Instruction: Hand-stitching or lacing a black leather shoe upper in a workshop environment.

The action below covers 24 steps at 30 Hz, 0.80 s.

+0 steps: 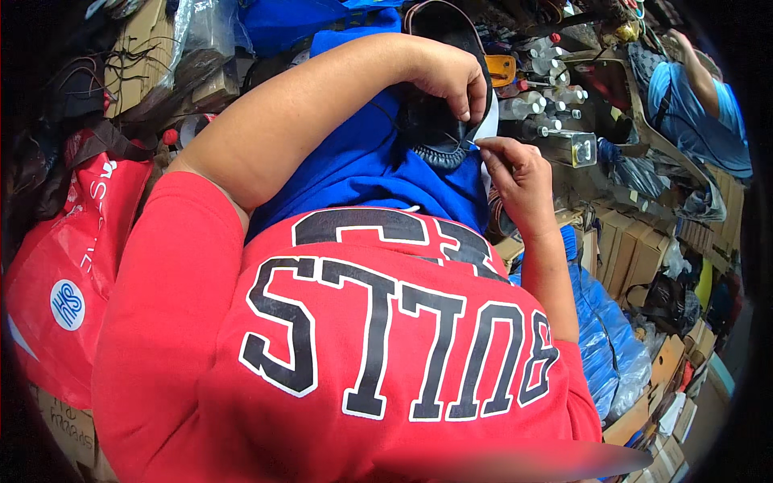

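A black shoe (439, 153) with a ridged edge rests on my lap, over blue cloth (354, 173). My left hand (453, 79) reaches across it from above, its fingers bent down and closed at the shoe's right side. Close by, to the right, my right hand (519, 173) pinches a thin, pale, needle-like piece (473, 146) between thumb and forefinger, its end touching or nearly touching the shoe's edge. The piece is too small to make out exactly. Part of the shoe is hidden behind my left hand.
Several small bottles (527, 105) and a metal can (573, 149) stand right of the shoe, near an orange tray (501, 69). A red bag (60, 266) lies at left. Cardboard (628, 245) and blue plastic (600, 322) crowd the right. Another person (696, 113) is at far right.
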Available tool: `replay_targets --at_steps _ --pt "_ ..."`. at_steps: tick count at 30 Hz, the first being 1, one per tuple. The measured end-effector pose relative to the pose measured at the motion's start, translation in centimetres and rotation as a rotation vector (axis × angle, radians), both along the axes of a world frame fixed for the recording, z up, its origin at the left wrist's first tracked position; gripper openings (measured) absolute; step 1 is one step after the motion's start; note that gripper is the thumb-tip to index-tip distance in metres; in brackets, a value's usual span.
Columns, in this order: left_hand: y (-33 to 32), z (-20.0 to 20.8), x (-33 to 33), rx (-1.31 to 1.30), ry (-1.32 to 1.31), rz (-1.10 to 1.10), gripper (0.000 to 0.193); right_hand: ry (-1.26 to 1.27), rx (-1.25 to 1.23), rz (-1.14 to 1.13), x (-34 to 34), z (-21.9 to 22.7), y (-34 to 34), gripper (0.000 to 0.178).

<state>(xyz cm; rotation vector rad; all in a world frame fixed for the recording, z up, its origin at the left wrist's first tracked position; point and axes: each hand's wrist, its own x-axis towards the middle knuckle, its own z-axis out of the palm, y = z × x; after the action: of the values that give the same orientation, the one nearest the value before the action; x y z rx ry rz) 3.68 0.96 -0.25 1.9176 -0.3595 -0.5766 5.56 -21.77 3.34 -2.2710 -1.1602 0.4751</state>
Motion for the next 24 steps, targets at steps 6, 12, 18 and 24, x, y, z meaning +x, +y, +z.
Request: replay_targets --at_steps 6,12,18,24 --pt "-0.1 -0.1 0.1 0.007 -0.005 -0.016 0.027 -0.039 -0.056 0.025 -0.3 -0.1 0.1 0.011" --pt "-0.1 -0.1 -0.1 0.024 -0.010 -0.028 0.030 -0.271 -0.068 0.098 -1.1 -0.1 0.5 0.008" --pt "-0.3 -0.9 -0.2 0.099 -0.096 -0.027 0.037 -0.314 -0.088 0.190 -0.2 0.0 0.7 0.009" --pt "-0.6 -0.5 -0.4 0.125 -0.093 -0.008 0.038 -0.366 -0.208 0.343 0.9 1.4 1.5 0.009"
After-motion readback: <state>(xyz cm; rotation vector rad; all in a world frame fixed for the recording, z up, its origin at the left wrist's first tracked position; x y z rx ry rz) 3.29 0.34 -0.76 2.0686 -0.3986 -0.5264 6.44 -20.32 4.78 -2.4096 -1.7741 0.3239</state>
